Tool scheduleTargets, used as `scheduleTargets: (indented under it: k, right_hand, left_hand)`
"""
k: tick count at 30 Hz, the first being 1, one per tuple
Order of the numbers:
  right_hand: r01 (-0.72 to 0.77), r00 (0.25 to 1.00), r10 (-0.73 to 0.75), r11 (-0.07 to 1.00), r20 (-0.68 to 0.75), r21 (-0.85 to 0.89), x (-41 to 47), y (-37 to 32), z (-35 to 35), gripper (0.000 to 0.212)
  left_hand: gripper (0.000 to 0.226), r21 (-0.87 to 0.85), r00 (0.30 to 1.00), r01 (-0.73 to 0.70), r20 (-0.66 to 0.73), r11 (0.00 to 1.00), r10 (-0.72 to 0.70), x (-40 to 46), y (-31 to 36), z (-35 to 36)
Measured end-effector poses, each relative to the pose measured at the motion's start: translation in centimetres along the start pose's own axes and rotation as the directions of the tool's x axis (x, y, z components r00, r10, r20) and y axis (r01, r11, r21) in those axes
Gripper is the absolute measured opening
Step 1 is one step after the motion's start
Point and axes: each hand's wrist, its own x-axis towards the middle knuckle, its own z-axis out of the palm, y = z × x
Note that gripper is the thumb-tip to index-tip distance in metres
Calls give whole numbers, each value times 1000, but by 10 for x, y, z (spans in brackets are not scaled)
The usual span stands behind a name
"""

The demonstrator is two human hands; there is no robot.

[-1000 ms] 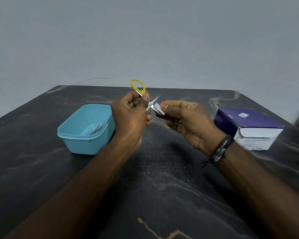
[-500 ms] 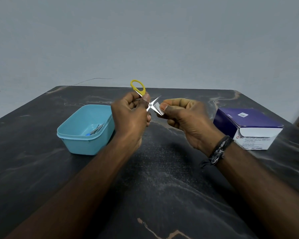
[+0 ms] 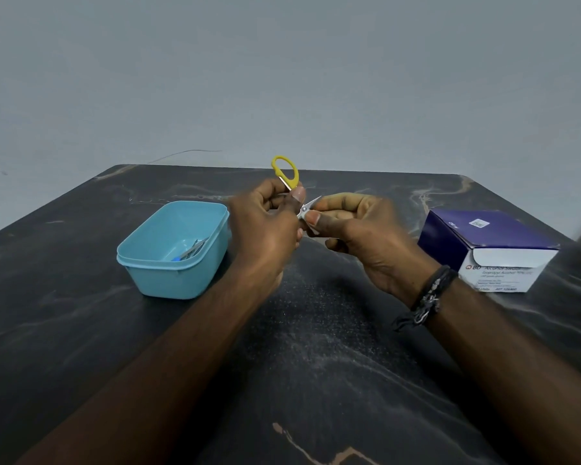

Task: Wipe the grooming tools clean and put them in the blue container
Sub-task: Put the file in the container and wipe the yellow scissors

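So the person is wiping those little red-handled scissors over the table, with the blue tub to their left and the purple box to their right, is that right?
Not quite: the scissors have a yellow handle, not red, as the head view shows. The rest stands: the left hand holds them over the table while the right hand wipes the blades, with the blue tub to the left and the purple box to the right.

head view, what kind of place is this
Probably a plain room set up for a tabletop cleaning job, not a salon: a dark marbled table against a bare grey wall, with only a blue container and a box of alcohol swabs out.
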Motion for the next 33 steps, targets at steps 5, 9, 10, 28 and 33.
scheduleTargets:
  k: [5,9,10,28,33]
  right_hand:
    - [4,1000,-3,999,23,-54,0,0,0,32]
    - [5,1000,-4,998,5,-70,1,1,1,41]
    - [5,1000,-6,997,-3,-73,1,1,1,45]
    - [-11,1000,13,997,21,-82,2,-2,0,53]
    - [-53,998,57,996,41,-78,3,-4,-7,51]
  left_hand:
    - [14,-60,998,33,-56,998,-37,7,6,-6]
    - [16,-45,999,24,-31,999,-26,4,4,-5]
    - [17,-38,1000,20,-22,999,-21,3,3,-4]
    - [14,-70,998,59,-21,996,-60,5,7,-5]
    - [12,-103,994,67,-84,992,-76,10,11,-9]
